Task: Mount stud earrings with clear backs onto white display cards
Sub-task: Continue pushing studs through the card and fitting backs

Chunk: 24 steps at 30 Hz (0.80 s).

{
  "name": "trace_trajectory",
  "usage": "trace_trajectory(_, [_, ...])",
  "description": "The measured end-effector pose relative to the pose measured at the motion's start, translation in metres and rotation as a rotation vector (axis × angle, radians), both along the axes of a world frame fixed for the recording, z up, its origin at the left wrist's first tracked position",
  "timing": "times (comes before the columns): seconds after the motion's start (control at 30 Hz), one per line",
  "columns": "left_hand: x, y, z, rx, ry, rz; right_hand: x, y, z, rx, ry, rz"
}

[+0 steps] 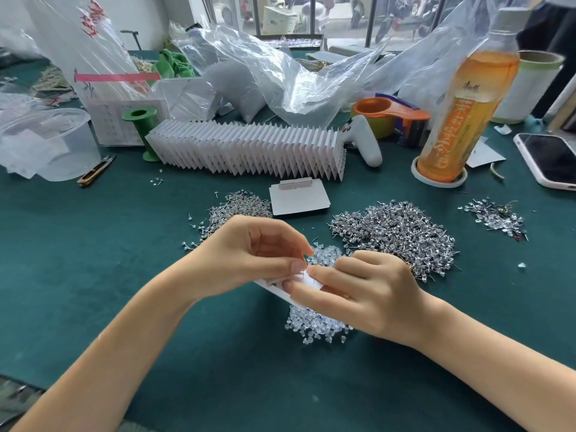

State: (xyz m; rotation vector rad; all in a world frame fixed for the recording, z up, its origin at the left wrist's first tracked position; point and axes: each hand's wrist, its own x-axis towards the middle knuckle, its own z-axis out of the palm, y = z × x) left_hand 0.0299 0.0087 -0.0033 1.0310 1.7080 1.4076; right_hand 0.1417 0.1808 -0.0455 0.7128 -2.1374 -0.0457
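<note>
one head-worn wide-angle view looks forward and down over the green bench (93,260), close above both hands (311,275) at frame centre, forearms entering from the bottom corners; windows (311,14) line the far top edge.

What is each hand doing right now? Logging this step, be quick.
Left hand: closed, pinching the white card at its top edge.
Right hand: closed on the same card, fingers pressing it.
</note>
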Motion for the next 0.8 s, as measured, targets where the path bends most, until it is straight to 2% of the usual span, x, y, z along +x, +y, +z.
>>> trace_trajectory(0.53, [-0.0004, 0.0000, -0.0048, -0.017, 0.026, -0.022, 0.0011, -0.0015, -0.0007, 0.041, -0.003, -0.019])
trace_trajectory(0.8, [-0.0022, 0.0007, -0.0008, -0.044, 0.293, -0.087, 0.0010, -0.0015, -0.0008, 0.047, 0.037, -0.029])
